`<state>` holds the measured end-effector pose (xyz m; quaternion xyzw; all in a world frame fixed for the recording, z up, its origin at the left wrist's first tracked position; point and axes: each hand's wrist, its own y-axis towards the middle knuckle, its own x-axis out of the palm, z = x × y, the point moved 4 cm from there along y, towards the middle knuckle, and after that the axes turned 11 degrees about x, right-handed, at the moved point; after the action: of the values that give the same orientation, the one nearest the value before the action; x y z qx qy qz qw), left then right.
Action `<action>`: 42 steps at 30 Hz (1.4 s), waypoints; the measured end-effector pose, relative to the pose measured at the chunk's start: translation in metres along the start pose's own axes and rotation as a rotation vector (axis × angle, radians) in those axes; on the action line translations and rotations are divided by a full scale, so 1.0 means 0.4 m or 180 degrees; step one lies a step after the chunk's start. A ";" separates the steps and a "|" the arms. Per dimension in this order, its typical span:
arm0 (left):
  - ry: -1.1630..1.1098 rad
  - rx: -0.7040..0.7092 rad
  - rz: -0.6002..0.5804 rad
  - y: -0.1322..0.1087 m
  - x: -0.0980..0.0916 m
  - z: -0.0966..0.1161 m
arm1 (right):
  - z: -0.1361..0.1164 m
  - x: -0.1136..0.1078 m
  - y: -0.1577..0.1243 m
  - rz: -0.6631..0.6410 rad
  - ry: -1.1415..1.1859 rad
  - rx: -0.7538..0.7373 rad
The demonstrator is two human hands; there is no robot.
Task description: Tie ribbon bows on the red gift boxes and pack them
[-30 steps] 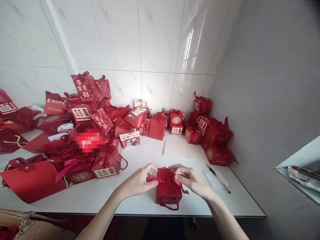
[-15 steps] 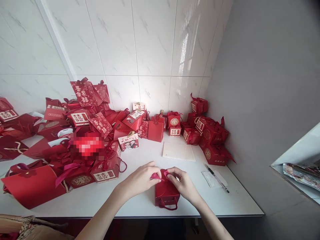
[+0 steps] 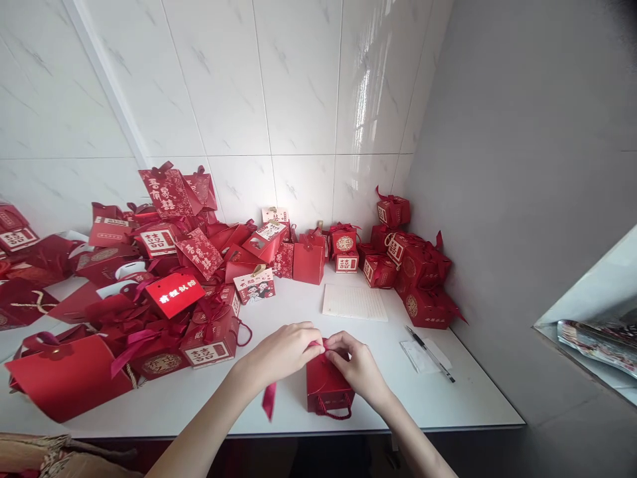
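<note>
A red gift box (image 3: pixel 326 382) with a twisted cord handle (image 3: pixel 334 410) on its near side stands at the front of the white table. Over its top, my left hand (image 3: pixel 293 345) pinches a dark pink ribbon (image 3: pixel 269 401), whose loose end hangs below the wrist on the left. My right hand (image 3: pixel 355 362) is closed at the same spot, thumb and forefinger pinching the ribbon above the box lid. The fingertips of both hands almost meet. Part of the ribbon is hidden behind the fingers.
Many red gift boxes (image 3: pixel 212 340) are heaped on the left, and more boxes (image 3: pixel 423 265) are stacked by the right wall. A lined paper pad (image 3: pixel 354 302) lies behind my hands. A pen (image 3: pixel 430 355) rests on a small packet to the right. The table edge (image 3: pixel 448 428) is close in front.
My hands have drawn together over the box, fingertips now nearly touching. A ribbon end now hangs out below my left wrist. The box stays in about the same place.
</note>
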<state>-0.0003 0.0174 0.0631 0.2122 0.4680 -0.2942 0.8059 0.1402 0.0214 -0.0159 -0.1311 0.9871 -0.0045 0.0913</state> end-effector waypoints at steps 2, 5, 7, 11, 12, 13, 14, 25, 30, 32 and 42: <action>0.0067 0.0057 -0.0037 0.004 -0.002 0.004 | -0.002 0.002 0.001 -0.0058 -0.0016 0.0009; 0.0136 0.0106 -0.0099 0.009 -0.004 0.008 | -0.007 0.005 0.000 -0.0098 -0.0014 0.0008; 0.0115 0.0185 -0.0097 0.015 -0.005 0.006 | -0.009 0.006 -0.002 -0.0127 -0.0019 0.0021; -0.0019 0.0310 -0.0142 0.035 -0.004 -0.002 | -0.009 0.004 -0.002 -0.0106 -0.0120 0.0052; -0.0067 0.0306 -0.0166 0.040 -0.004 -0.004 | -0.008 0.002 -0.003 -0.0071 -0.0153 0.0060; -0.0124 0.0299 -0.0185 0.045 -0.004 -0.005 | -0.008 -0.001 -0.003 -0.0038 -0.0179 0.0067; -0.0192 0.0290 -0.0181 0.049 -0.004 -0.005 | -0.007 -0.002 -0.003 -0.0010 -0.0195 0.0071; -0.1207 -0.0105 0.0463 0.061 0.032 -0.078 | 0.010 0.002 -0.005 -0.0057 0.0381 0.0169; -0.1431 -0.0142 0.0811 0.048 0.104 -0.141 | 0.020 0.006 -0.005 0.0016 0.0540 0.0149; -0.1409 -0.0116 0.0996 0.036 0.124 -0.148 | 0.023 0.004 -0.004 0.0077 0.0520 0.0102; -0.0669 0.0303 0.1449 -0.031 0.158 -0.070 | 0.023 -0.007 -0.015 0.0409 -0.0045 0.0009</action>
<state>-0.0017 0.0083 -0.0065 0.3181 0.3075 -0.1473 0.8846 0.1461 0.0167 -0.0240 -0.0674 0.9928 0.0010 0.0986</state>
